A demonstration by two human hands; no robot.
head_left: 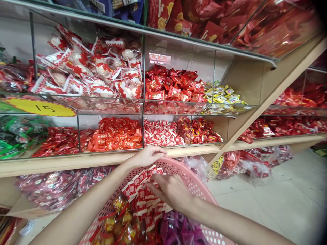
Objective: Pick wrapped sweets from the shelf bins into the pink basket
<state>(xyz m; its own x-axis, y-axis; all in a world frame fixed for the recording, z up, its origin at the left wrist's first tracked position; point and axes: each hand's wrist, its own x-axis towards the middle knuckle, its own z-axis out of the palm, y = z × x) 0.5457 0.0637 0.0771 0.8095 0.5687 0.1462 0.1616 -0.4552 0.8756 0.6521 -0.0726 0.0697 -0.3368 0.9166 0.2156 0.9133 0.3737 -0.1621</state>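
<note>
A pink perforated plastic basket [205, 195] stands below the shelf front. At its far rim is my left hand [148, 156], fingers bent over the edge and closed on it; part of the grip is hidden. Inside the basket, my right hand [173, 191] rests over a heap of red-and-white wrapped candies [143, 195]. Its thumb and forefinger are apart, touching the candies, while the other fingers are partly hidden. Gold-and-red wrapped sweets [125, 221] lie at the basket's near left, and purple wrapped sweets [176, 229] at the near right.
Clear-fronted shelf bins hold similar red-and-white candies [163, 132], orange-red packets [116, 134] and larger white-and-red packets [89, 68]. A wooden shelf edge [76, 161] runs just beyond the basket. Bagged stock [56, 189] sits underneath. A yellow price tag [41, 107] reads 15.
</note>
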